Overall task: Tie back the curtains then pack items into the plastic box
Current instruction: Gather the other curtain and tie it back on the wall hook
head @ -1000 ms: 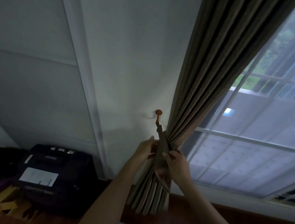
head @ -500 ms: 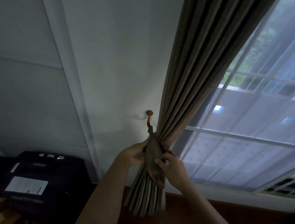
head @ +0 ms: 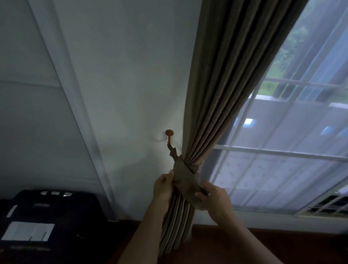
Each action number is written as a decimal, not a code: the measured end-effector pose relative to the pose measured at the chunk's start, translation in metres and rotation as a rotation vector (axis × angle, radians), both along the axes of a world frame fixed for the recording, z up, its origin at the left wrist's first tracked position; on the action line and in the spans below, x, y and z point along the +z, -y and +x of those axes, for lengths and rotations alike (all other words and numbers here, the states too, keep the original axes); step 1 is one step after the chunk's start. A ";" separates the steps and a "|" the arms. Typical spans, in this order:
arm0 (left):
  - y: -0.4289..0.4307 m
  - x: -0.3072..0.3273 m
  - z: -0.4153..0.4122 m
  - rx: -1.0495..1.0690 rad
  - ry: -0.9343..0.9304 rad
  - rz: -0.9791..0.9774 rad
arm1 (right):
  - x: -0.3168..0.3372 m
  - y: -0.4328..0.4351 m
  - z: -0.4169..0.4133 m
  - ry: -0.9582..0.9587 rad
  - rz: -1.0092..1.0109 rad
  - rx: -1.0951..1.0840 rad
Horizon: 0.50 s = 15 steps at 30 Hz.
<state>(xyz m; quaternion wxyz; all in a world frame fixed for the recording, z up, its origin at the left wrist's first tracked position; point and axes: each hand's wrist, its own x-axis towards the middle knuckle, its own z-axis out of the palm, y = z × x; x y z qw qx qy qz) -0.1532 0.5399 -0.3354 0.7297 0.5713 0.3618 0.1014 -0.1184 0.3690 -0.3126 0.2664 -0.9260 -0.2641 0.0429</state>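
The left hand (head: 163, 187) was closed on the left side of the tieback (head: 186, 183), fingers curled round the band and the gathered curtain (head: 228, 85) behind it. The right hand (head: 213, 196) pinched the band's lower end between thumb and fingers, just right of and below the left hand. The tieback wrapped the curtain's folds into a tight bundle, and its upper end ran up to the hook (head: 169, 135), a small round-headed peg on the wall just above and left of the bundle. Right of the hook lay the window (head: 298, 163); well left of it and lower sat a dark printer (head: 50, 222). The plastic box could not be made out for certain.

The step in hand looked to be settling the band. To do it well, the left hand would best keep the pleats squeezed together while the right drew the band snug and even, with the loop seated fully behind the hook's head so it could not slip off, and the folds below hanging straight, not twisted
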 end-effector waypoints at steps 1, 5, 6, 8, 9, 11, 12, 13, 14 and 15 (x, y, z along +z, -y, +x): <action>0.000 0.002 0.000 -0.014 -0.007 0.073 | -0.001 0.004 0.001 0.025 -0.002 0.005; 0.001 0.005 -0.007 -0.032 -0.059 0.340 | 0.005 0.016 0.008 0.119 0.007 0.045; 0.004 0.007 -0.011 -0.022 -0.062 0.413 | 0.007 0.019 0.013 0.148 0.008 0.062; 0.011 0.012 -0.016 0.004 0.022 0.619 | 0.011 0.029 0.026 0.195 0.003 0.070; 0.014 0.015 -0.018 0.007 0.092 0.758 | 0.014 0.035 0.033 0.196 0.016 0.066; 0.021 0.025 -0.017 -0.057 0.223 1.020 | 0.018 0.049 0.048 0.155 0.067 0.073; 0.025 0.031 -0.015 -0.122 0.279 1.142 | 0.020 0.056 0.055 0.141 0.089 0.092; 0.031 0.038 -0.012 -0.196 0.328 1.260 | 0.021 0.063 0.062 0.132 0.094 0.121; 0.039 0.046 -0.006 -0.263 0.382 1.379 | 0.021 0.069 0.070 0.123 0.087 0.148; 0.049 0.055 0.000 -0.330 0.446 1.500 | 0.021 0.075 0.079 0.113 0.071 0.170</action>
